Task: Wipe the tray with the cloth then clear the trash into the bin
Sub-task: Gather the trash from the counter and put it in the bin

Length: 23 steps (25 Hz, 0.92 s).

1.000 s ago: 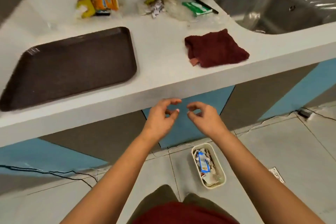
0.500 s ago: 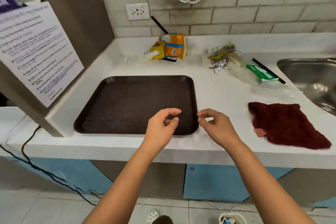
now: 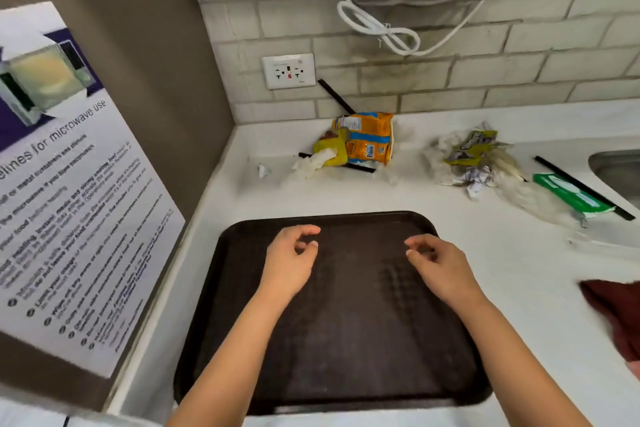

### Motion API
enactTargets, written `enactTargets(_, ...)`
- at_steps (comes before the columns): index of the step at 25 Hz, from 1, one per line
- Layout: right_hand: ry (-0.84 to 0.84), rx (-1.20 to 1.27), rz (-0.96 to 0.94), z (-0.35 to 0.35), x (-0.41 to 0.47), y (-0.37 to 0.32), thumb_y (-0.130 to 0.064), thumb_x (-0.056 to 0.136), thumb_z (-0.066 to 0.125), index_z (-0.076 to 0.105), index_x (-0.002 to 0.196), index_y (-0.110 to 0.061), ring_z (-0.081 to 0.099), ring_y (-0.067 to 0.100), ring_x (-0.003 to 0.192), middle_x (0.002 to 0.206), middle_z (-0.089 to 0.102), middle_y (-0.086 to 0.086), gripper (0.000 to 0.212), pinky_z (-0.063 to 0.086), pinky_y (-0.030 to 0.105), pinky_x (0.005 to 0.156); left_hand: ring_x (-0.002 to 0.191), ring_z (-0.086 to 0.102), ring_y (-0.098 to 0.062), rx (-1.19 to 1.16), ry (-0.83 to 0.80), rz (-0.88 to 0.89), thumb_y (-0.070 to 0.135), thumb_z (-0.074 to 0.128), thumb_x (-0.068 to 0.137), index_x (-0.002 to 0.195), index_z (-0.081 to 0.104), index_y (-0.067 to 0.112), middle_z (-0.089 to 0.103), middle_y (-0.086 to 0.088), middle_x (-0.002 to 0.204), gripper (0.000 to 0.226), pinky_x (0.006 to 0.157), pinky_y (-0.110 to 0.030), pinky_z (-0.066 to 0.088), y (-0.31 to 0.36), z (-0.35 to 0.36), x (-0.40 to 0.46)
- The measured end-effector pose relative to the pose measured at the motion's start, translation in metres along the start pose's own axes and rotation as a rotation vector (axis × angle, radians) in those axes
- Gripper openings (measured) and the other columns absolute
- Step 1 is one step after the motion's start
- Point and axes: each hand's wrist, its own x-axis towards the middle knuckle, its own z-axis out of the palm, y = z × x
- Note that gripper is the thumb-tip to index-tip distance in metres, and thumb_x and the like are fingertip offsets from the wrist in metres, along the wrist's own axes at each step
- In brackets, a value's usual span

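Observation:
A dark brown tray lies on the white counter right in front of me. Over its far half hover my left hand and my right hand, both empty with loosely curled fingers. The dark red cloth lies on the counter at the right edge, partly cut off. Trash sits behind the tray: an orange and yellow snack bag with crumpled tissue, a heap of wrappers and clear plastic, a green packet. No bin is in view.
A brown side wall with a microwave-use poster stands close on the left. A tiled wall with a socket and a looped white cord is behind. The steel sink begins at the right edge. Black sticks lie among the trash.
The view has swung up from the floor and bin to the counter and closed in on the tray. My hands have moved forward over the tray and spread apart.

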Motion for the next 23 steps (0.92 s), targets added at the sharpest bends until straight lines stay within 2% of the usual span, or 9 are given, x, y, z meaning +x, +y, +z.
enactTargets(4,0.019,-0.058,0.018,0.007,0.036,-0.001,-0.012,0.085,0.061,0.065,0.095,-0.021,0.05,-0.004,0.075,0.097,0.063,-0.003,0.014,0.035,0.018,0.081,0.093,0.054,-0.01,0.046,0.033,-0.052,0.012,0.056,0.089,0.109,0.064,0.021,0.054,0.001,0.118,0.023,0.081,-0.015,0.038,-0.018,-0.007,0.056)
enactTargets(9,-0.026,-0.124,-0.052,0.014,0.107,-0.002,-0.009,0.085,0.059,0.064,0.092,-0.022,0.054,0.007,0.077,0.101,0.062,0.0,0.016,0.038,0.018,0.075,0.114,0.053,-0.021,0.129,0.102,-0.039,0.008,0.055,0.088,0.116,0.061,0.015,0.05,-0.005,0.129,0.03,0.093,-0.018,0.035,-0.032,-0.003,0.132)
enactTargets(11,-0.035,-0.173,-0.093,0.019,0.14,-0.001,-0.006,0.085,0.056,0.064,0.094,-0.022,0.054,0.013,0.086,0.108,0.059,0.001,0.019,0.036,0.017,0.075,0.127,0.044,-0.024,0.233,0.098,0.029,0.008,0.054,0.088,0.126,0.055,0.014,0.044,-0.008,0.138,0.039,0.102,-0.023,0.032,-0.039,0.006,0.168)
enactTargets(14,-0.033,-0.404,-0.194,0.031,0.188,0.004,0.0,0.085,0.05,0.062,0.115,-0.013,0.054,0.027,0.11,0.129,0.053,0.007,0.035,0.039,0.021,0.086,0.138,0.026,-0.028,0.538,-0.033,0.111,0.014,0.049,0.09,0.145,0.03,0.026,0.018,-0.002,0.155,0.06,0.108,-0.036,0.033,-0.046,0.02,0.208)
enactTargets(16,-0.1,-0.59,-0.226,0.038,0.215,0.006,0.0,0.086,0.043,0.047,0.134,-0.02,0.037,0.031,0.129,0.149,0.034,0.006,0.053,0.039,0.034,0.1,0.137,0.023,-0.03,0.731,-0.159,0.14,0.014,0.045,0.091,0.148,0.013,0.035,0.002,0.003,0.158,0.069,0.103,-0.041,0.039,-0.046,0.029,0.226)
enactTargets(17,-0.141,-0.675,-0.238,0.042,0.225,0.006,-0.001,0.087,0.041,0.036,0.141,-0.027,0.03,0.03,0.134,0.154,0.023,0.002,0.06,0.039,0.039,0.1,0.134,0.028,-0.03,0.783,-0.215,0.139,0.011,0.043,0.091,0.148,0.008,0.038,-0.002,0.004,0.158,0.072,0.1,-0.041,0.041,-0.044,0.033,0.234)
enactTargets(18,-0.175,-0.748,-0.242,0.044,0.233,0.006,-0.004,0.088,0.039,0.025,0.145,-0.032,0.027,0.028,0.135,0.156,0.016,-0.003,0.065,0.04,0.041,0.098,0.13,0.034,-0.03,0.811,-0.262,0.125,0.009,0.042,0.091,0.147,0.006,0.04,-0.003,0.005,0.158,0.073,0.097,-0.04,0.043,-0.043,0.035,0.24)
enactTargets(20,-0.205,-0.839,-0.235,0.048,0.244,0.004,-0.009,0.091,0.037,0.011,0.147,-0.036,0.033,0.027,0.128,0.155,0.018,-0.007,0.068,0.039,0.041,0.091,0.124,0.041,-0.029,0.826,-0.306,0.097,0.008,0.04,0.092,0.148,0.009,0.038,0.008,0.003,0.157,0.071,0.098,-0.039,0.041,-0.043,0.039,0.251)
enactTargets(23,-0.177,-0.888,-0.214,0.052,0.252,0.002,-0.017,0.094,0.036,0.015,0.147,-0.031,0.041,0.032,0.114,0.142,0.039,0.002,0.059,0.039,0.039,0.088,0.123,0.042,-0.027,0.748,-0.274,0.062,0.011,0.043,0.093,0.146,0.026,0.031,0.033,-0.005,0.144,0.059,0.101,-0.036,0.039,-0.05,0.039,0.255)
